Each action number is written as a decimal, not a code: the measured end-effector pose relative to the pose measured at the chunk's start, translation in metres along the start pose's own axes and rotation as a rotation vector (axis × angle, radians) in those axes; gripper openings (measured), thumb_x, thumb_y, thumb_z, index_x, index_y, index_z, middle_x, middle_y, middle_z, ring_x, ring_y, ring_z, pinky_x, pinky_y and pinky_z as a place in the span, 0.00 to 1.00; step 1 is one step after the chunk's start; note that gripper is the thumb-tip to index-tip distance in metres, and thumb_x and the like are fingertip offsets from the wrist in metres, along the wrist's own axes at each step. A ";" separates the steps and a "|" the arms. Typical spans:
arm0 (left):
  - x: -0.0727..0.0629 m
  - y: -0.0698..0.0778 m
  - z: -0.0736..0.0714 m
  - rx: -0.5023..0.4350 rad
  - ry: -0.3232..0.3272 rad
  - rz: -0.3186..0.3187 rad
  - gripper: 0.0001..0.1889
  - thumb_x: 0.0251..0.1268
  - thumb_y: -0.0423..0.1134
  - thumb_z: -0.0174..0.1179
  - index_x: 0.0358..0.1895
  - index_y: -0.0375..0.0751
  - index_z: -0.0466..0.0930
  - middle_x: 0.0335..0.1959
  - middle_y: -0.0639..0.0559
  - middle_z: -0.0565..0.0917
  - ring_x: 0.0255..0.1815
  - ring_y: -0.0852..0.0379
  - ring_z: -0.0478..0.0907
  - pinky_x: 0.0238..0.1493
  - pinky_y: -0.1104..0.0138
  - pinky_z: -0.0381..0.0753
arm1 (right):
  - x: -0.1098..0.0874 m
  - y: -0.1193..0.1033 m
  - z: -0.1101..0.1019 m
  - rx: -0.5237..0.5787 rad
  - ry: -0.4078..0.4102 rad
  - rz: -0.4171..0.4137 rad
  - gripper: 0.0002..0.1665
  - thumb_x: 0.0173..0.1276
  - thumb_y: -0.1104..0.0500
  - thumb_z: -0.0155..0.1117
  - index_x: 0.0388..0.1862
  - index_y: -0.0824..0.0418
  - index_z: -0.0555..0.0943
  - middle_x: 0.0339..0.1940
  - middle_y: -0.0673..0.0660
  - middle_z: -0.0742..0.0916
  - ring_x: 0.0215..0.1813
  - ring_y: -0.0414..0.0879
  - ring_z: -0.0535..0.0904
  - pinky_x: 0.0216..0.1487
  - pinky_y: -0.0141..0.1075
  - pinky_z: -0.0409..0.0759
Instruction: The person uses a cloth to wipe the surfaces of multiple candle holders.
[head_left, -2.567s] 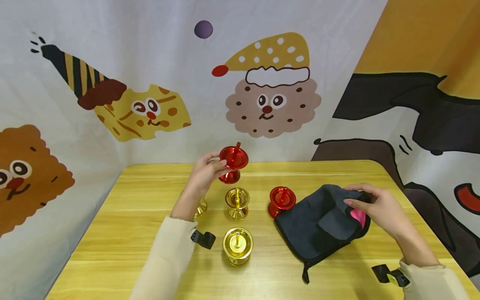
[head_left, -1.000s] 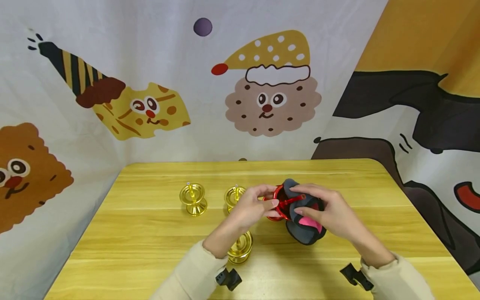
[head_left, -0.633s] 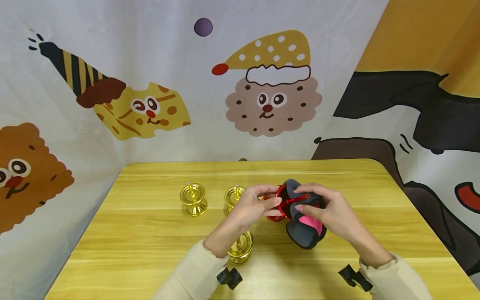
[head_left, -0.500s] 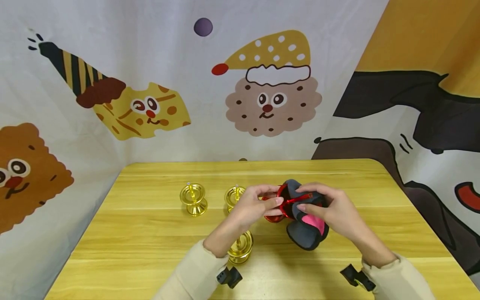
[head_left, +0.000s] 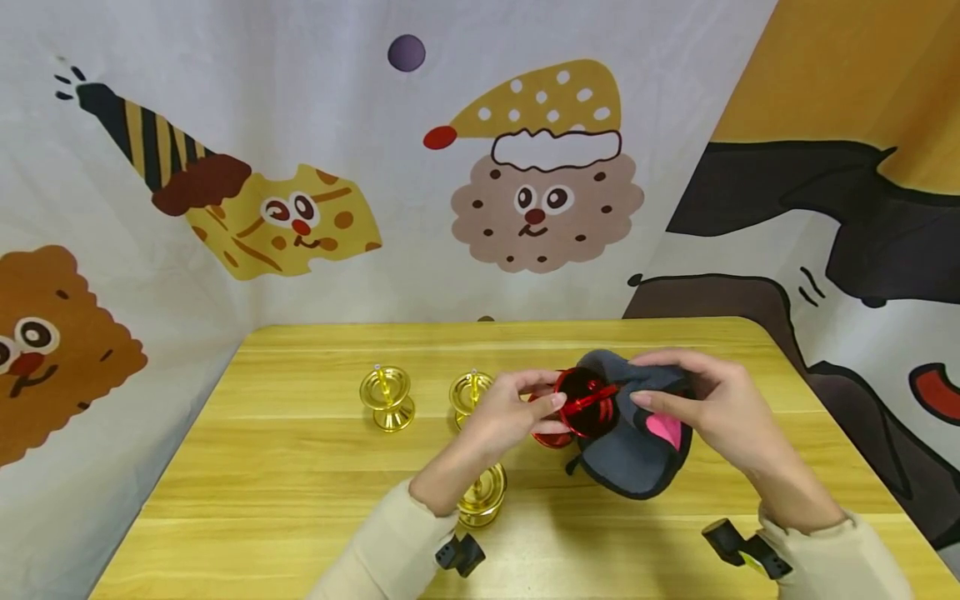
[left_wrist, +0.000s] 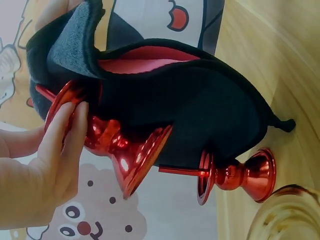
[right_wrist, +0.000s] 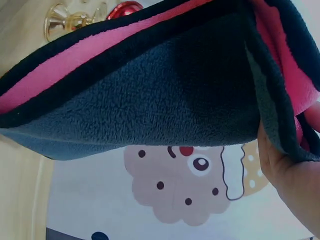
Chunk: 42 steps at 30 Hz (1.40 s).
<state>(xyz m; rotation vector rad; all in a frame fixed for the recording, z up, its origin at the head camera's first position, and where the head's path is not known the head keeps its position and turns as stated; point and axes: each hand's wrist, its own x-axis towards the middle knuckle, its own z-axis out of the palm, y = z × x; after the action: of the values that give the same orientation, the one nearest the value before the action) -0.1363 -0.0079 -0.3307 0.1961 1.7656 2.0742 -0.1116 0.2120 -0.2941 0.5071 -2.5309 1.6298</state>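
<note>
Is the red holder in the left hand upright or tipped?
Tipped: the held red holder points its spike sideways, toward the dark cloth.

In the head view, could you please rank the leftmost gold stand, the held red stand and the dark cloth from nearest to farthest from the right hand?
From the right hand:
1. Dark cloth: in that hand's grip.
2. Held red stand: tilted, in the left hand.
3. Leftmost gold stand: upright, farthest left of the three.
</note>
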 end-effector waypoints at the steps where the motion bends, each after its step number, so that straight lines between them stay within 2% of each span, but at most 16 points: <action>1: 0.000 0.001 -0.001 -0.003 -0.009 0.001 0.16 0.63 0.25 0.51 0.55 0.26 0.71 0.44 0.40 0.75 0.33 0.47 0.81 0.36 0.63 0.82 | 0.000 0.000 -0.001 0.001 0.001 -0.009 0.20 0.54 0.71 0.67 0.48 0.68 0.78 0.41 0.51 0.82 0.31 0.44 0.79 0.30 0.32 0.80; 5: 0.000 0.004 -0.003 -0.006 -0.054 0.012 0.15 0.66 0.25 0.49 0.54 0.23 0.70 0.46 0.36 0.76 0.34 0.43 0.81 0.37 0.63 0.81 | -0.001 0.004 -0.001 0.005 -0.051 -0.030 0.22 0.55 0.71 0.66 0.50 0.66 0.78 0.43 0.51 0.82 0.31 0.45 0.80 0.30 0.34 0.81; 11: -0.001 0.008 -0.004 0.063 -0.108 0.025 0.14 0.67 0.26 0.48 0.52 0.22 0.71 0.43 0.36 0.79 0.33 0.42 0.81 0.34 0.63 0.82 | -0.001 0.012 0.009 -0.015 -0.230 -0.116 0.25 0.57 0.67 0.66 0.55 0.60 0.77 0.53 0.61 0.78 0.39 0.45 0.81 0.31 0.37 0.82; 15: -0.003 0.006 -0.004 0.088 -0.123 0.009 0.14 0.68 0.27 0.47 0.53 0.22 0.71 0.44 0.36 0.78 0.32 0.41 0.81 0.33 0.62 0.82 | 0.001 0.017 0.016 -0.019 -0.304 -0.167 0.25 0.57 0.68 0.65 0.55 0.60 0.76 0.54 0.63 0.78 0.44 0.43 0.80 0.34 0.36 0.81; 19: -0.004 0.003 -0.005 0.114 -0.119 0.003 0.16 0.68 0.29 0.47 0.55 0.24 0.70 0.46 0.36 0.78 0.31 0.41 0.82 0.34 0.60 0.82 | 0.002 0.022 0.021 -0.055 -0.315 -0.199 0.23 0.56 0.68 0.66 0.53 0.60 0.77 0.51 0.58 0.80 0.51 0.39 0.76 0.42 0.32 0.79; 24: -0.004 0.000 -0.004 0.136 -0.105 0.002 0.15 0.67 0.30 0.49 0.55 0.26 0.72 0.45 0.37 0.79 0.29 0.42 0.82 0.35 0.56 0.81 | 0.002 0.025 0.025 -0.064 -0.307 -0.229 0.19 0.54 0.70 0.67 0.46 0.59 0.80 0.47 0.54 0.82 0.49 0.39 0.77 0.42 0.32 0.79; 32: -0.002 -0.004 -0.003 0.116 -0.080 -0.022 0.16 0.66 0.31 0.52 0.54 0.28 0.73 0.48 0.40 0.77 0.30 0.45 0.82 0.34 0.63 0.82 | 0.002 0.027 0.024 -0.064 -0.272 -0.166 0.16 0.54 0.69 0.68 0.42 0.58 0.81 0.44 0.55 0.82 0.43 0.41 0.79 0.38 0.35 0.81; 42: 0.000 -0.006 -0.002 0.091 -0.084 -0.081 0.18 0.63 0.26 0.53 0.56 0.25 0.70 0.48 0.38 0.74 0.35 0.45 0.82 0.36 0.66 0.81 | 0.001 0.018 0.014 -0.049 -0.254 -0.095 0.15 0.55 0.67 0.68 0.43 0.60 0.81 0.44 0.58 0.82 0.40 0.42 0.80 0.35 0.35 0.81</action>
<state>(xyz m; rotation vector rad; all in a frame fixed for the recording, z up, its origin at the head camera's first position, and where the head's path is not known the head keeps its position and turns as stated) -0.1358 -0.0086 -0.3366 0.2307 1.7887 1.9039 -0.1166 0.2064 -0.3155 0.8656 -2.6658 1.5548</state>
